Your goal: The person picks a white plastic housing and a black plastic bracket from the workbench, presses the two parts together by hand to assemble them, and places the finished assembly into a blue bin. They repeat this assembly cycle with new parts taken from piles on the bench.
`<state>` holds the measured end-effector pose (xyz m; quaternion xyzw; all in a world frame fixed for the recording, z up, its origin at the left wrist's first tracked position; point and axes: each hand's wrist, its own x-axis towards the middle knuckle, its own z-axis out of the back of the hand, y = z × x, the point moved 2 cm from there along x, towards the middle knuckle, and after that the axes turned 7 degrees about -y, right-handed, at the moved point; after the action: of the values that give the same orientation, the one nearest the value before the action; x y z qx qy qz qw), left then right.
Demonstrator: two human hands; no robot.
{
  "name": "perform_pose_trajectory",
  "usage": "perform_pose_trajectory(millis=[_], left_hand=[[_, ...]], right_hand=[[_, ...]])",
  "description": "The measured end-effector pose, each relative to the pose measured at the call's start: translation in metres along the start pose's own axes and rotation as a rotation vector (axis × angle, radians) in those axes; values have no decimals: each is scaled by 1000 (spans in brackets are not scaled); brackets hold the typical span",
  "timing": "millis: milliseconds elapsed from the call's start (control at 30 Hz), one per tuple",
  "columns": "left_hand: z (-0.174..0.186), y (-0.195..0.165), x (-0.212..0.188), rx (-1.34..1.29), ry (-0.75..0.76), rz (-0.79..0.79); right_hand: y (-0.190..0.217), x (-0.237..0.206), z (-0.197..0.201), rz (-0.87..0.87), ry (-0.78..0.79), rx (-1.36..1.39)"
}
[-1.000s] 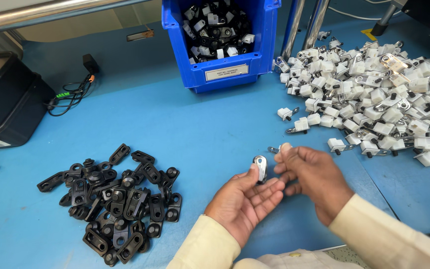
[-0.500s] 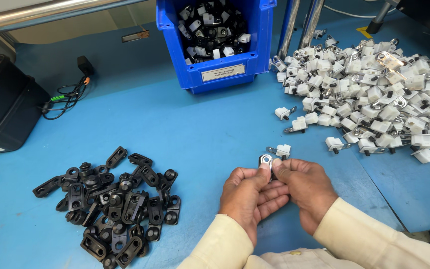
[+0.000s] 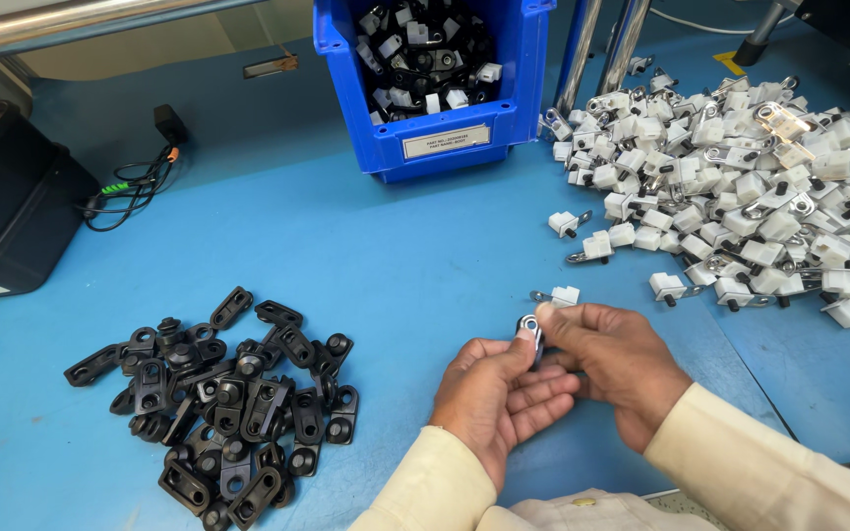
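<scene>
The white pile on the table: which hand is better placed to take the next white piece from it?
Probably the right hand. The pile of white pieces lies on its side, and one stray white piece sits just beyond its fingers. The left hand is nearer the black pieces. Both hands pinch one small part.

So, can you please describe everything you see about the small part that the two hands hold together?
The small part is black, plastic by its look, with a round silvery metal eyelet facing up. It is held above the blue table, not resting on it. The left hand pinches it from below and the right hand from the right side, so fingers hide most of its body. A white piece with a metal pin lies on the table just behind it; whether they touch cannot be told.
</scene>
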<state>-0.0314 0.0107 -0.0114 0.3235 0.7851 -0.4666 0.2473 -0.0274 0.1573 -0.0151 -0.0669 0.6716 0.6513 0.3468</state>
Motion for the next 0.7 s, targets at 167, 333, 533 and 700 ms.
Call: perform_pose_trajectory(millis=[167,333,533,700], left_hand=[[-2,-1,-1,143,-88,-60],[-7,-1,1,278,-134,-186],[-11,-2,-2,483,-236,-343],[-8,-4,-2,500,-258,-275]], right_hand=[[2,12,4,-47,32,-21],[-1,17,7,47,18,-2],[-9,19,2,50,-72,119],[-5,20,8,43,31,81]])
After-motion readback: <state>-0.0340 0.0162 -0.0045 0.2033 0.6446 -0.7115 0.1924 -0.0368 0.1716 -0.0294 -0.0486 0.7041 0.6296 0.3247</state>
